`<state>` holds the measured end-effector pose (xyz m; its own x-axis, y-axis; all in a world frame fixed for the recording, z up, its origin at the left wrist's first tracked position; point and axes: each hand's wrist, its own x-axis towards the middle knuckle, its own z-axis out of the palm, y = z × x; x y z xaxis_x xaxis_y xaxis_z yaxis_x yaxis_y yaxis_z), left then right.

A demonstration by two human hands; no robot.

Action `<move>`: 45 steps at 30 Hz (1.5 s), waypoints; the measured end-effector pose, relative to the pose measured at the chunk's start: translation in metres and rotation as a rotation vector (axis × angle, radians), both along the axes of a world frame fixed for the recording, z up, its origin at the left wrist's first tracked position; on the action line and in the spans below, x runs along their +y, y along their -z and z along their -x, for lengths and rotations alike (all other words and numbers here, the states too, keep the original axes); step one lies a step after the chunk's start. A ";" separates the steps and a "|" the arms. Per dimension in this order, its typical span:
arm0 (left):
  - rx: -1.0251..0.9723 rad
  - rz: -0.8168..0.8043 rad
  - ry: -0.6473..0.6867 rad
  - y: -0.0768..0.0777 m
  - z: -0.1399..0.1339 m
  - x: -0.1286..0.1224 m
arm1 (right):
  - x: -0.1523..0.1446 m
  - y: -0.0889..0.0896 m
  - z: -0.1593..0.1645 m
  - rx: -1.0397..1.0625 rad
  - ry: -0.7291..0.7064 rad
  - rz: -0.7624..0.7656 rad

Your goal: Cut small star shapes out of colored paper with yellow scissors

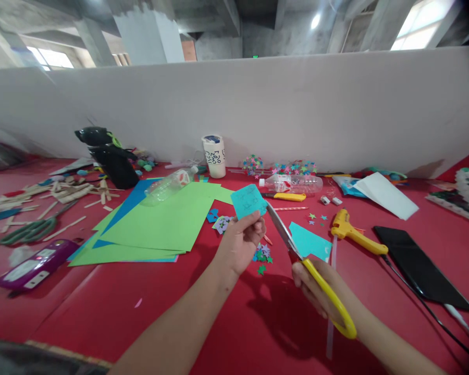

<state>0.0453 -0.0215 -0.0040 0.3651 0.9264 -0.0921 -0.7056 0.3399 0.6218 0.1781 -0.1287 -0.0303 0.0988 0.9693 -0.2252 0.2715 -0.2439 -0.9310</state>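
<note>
Between the thumb and fingers of my left hand [244, 237] is a small piece of blue paper [248, 202] with shapes drawn on it in dark lines. My right hand [322, 284] grips yellow-handled scissors [283, 229], their blades pointing up and left. The blade tips reach the right edge of the blue paper; whether they are parted I cannot make out. Below the hands lie small star cutouts [262, 255] and a few purple cutouts [222, 224]. A larger blue paper piece [310, 240] rests on the red table beside the scissors.
Green sheets [156, 224] lie to the left under a clear bottle [172, 185]. At right are a yellow glue gun [355, 234] with its cable and a black tablet [422, 265]. A yellow cutter [289, 197], another bottle [293, 184] and a white cup [214, 156] are behind.
</note>
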 end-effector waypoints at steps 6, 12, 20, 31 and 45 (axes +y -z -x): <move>0.203 -0.163 -0.024 0.001 0.000 -0.004 | -0.002 0.000 0.003 -0.011 0.004 0.008; 0.321 -0.250 -0.018 0.002 0.005 -0.001 | -0.001 0.002 -0.006 -0.024 -0.059 -0.023; 0.329 -0.240 -0.016 0.001 0.002 -0.001 | -0.001 -0.006 -0.009 -0.073 -0.107 -0.025; 0.327 -0.229 -0.009 0.000 0.004 -0.001 | -0.001 -0.006 -0.009 -0.085 -0.124 -0.044; 0.335 -0.244 0.003 0.000 0.004 -0.001 | 0.000 -0.004 -0.008 -0.101 -0.096 -0.047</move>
